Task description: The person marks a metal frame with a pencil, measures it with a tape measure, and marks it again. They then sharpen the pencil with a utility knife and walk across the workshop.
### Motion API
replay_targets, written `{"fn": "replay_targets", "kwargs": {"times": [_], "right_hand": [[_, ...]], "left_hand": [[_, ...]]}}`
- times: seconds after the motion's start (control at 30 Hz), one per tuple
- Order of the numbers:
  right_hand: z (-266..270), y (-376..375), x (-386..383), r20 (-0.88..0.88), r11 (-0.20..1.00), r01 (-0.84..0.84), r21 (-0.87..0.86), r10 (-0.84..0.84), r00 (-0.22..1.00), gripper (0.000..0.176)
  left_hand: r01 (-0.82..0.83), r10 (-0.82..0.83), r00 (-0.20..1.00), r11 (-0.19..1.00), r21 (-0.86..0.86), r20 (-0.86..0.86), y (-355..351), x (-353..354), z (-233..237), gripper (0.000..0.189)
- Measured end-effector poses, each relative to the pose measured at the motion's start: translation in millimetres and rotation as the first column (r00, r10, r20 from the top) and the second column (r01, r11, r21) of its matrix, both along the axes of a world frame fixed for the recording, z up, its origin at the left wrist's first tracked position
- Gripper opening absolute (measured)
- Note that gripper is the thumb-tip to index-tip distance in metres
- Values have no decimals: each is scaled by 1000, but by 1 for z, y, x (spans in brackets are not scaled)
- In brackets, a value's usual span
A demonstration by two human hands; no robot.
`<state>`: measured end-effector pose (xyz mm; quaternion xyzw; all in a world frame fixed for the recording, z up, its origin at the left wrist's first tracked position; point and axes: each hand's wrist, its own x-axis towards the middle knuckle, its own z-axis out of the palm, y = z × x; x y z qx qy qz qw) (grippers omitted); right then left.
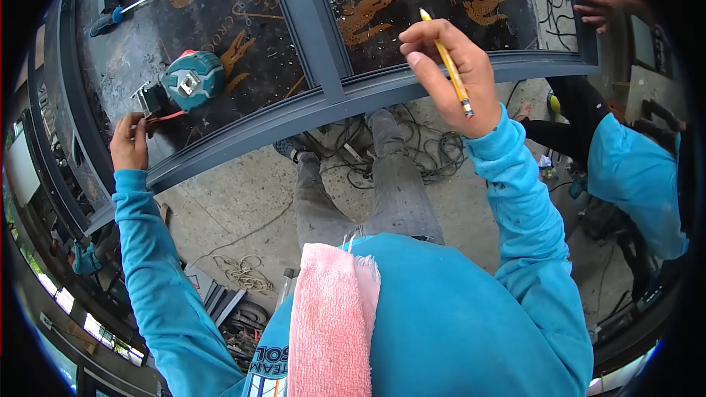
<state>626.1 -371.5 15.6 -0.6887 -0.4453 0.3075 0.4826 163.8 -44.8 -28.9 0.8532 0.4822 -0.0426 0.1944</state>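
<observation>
My right hand [465, 77] is raised above the dark grey metal frame [243, 136], fingers bent around a yellow pencil [451, 72]. The pencil's eraser end points toward my wrist. At the frame's left corner, my left hand [130, 143] has its fingers curled together; what they grip, if anything, is hidden. Just beyond those fingers are a small black piece [152, 100] with a metal edge and a thin red strip [168, 116]. Beside them, on the dark printed board [257, 51], lies a teal, rounded tool [202, 81] that resembles a tape measure.
A blue-handled screwdriver [118, 18] lies at the board's far left. On the right, another person's hand [599, 6] is at the frame's end, near a teal shirt [632, 154]. Dark cables [434, 154] coil on the concrete floor below. A pink towel [331, 316] hangs on my chest.
</observation>
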Motion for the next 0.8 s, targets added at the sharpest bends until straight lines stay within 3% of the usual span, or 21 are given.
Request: {"fn": "replay_targets", "kwargs": {"times": [0.1,0.13,0.2,0.23,0.33,0.47,0.5,0.53,0.57,0.6,0.63,0.67,0.73,0.77,0.8], "right_hand": [[4,2,5,3,999,14,42,-15,1000,18],[6,6,5,-4,999,9,51,-9,1000,18],[7,11,4,-19,998,-10,60,11,1000,18],[7,16,2,-24,998,-21,67,23,999,18],[9,25,-6,-48,995,-34,89,38,998,17],[11,29,-19,-118,995,-26,96,38,992,17],[15,30,-23,-151,997,-30,65,39,988,20],[18,32,-28,-153,995,-55,81,67,986,21],[21,35,-34,-155,992,-84,98,99,983,23],[25,39,-40,-156,986,-119,116,136,978,25],[30,43,-46,-100,981,-105,162,122,988,30],[32,42,-45,-7,973,-146,182,149,989,31],[34,42,-38,186,950,-227,213,189,964,33],[32,37,-29,225,934,-314,168,274,935,32],[29,31,-24,169,948,-299,114,278,946,31]], "left_hand": [[-140,119,978,983,118,171,-45,65,34,69],[36,-69,990,967,253,124,-40,71,34,68],[375,-403,914,802,465,-44,-29,80,30,67],[289,-318,947,903,319,41,-17,75,22,58],[132,-134,990,990,43,46,3,75,19,48],[-45,-21,938,982,182,346,16,64,26,35],[-175,79,849,975,137,522,1,84,41,28],[-108,118,773,993,-54,624,-27,118,70,30],[-30,100,699,993,-111,708,-64,158,88,33],[48,186,733,945,-323,654,-98,183,101,32],[130,189,742,901,-414,644,-130,210,111,28],[233,87,803,864,-445,589,-144,222,105,26],[272,267,746,714,-645,610,-170,248,91,20],[274,317,711,697,-663,628,-177,259,85,21],[289,325,713,670,-683,621,-182,267,82,22]]}}
